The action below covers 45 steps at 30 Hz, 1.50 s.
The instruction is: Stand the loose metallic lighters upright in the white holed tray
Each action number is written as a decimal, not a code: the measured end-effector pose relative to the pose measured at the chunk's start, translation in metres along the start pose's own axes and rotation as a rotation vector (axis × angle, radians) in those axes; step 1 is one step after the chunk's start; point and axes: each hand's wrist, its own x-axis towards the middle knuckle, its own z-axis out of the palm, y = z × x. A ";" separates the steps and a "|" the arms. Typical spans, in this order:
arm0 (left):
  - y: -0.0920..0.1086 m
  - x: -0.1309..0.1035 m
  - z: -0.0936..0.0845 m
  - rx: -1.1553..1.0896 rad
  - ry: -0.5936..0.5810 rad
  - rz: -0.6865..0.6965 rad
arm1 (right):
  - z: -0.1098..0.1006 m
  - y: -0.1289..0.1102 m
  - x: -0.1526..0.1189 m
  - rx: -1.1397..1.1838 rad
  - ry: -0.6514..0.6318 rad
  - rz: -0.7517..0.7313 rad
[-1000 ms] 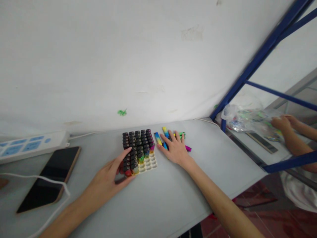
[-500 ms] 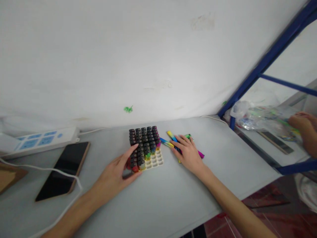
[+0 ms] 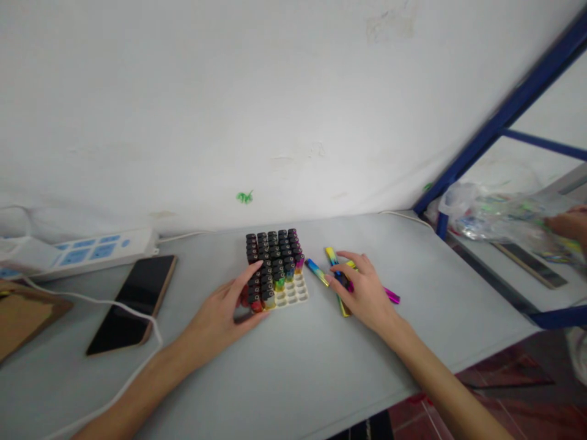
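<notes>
A pale tray (image 3: 293, 294) with rows of small pockets stands on the table, many of them filled with upright, shiny coloured sticks with black tops (image 3: 275, 253). My left hand (image 3: 224, 315) curves around the tray's near left corner, thumb at the front and a finger against the outer sticks. To the right, my right hand (image 3: 369, 293) rests over several loose shiny sticks, its fingers bent and apart. One blue-and-yellow stick (image 3: 316, 271) lies by its fingertips; a magenta stick (image 3: 392, 296) pokes out beyond the hand. The palm hides part of the pile.
A dark-screened phone (image 3: 132, 305) lies left under a white cable (image 3: 114, 304), near a power strip (image 3: 110, 247) and a brown cardboard piece (image 3: 27, 315). Beyond the blue frame (image 3: 481, 153) at right are plastic bags (image 3: 499, 214) and another person's hand (image 3: 568, 226).
My right hand has gone from lying flat over the loose sticks to bent fingers, and the sticks are shifted and more spread. My left hand stays at the tray. The view has moved slightly.
</notes>
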 end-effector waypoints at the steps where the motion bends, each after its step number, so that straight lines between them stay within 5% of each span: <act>1: 0.000 0.000 0.000 0.006 0.000 0.002 | -0.002 0.000 0.009 0.018 0.010 -0.010; 9: -0.002 -0.002 0.001 0.021 -0.004 -0.035 | -0.001 0.033 0.076 0.092 0.132 -0.042; 14: -0.005 -0.003 0.003 0.043 0.003 -0.006 | -0.002 0.050 0.062 0.064 0.096 0.007; 24: 0.004 0.000 -0.001 0.049 0.026 0.034 | -0.048 0.051 0.046 0.018 -0.155 0.125; 30: 0.003 0.000 -0.002 0.048 0.013 0.017 | -0.058 0.055 0.043 -0.013 -0.117 0.152; 38: -0.004 0.000 0.001 0.016 0.035 0.004 | -0.067 0.082 0.041 -0.024 0.087 0.210; 45: -0.003 0.000 0.002 0.068 0.044 0.049 | -0.052 0.099 0.034 0.172 -0.229 0.149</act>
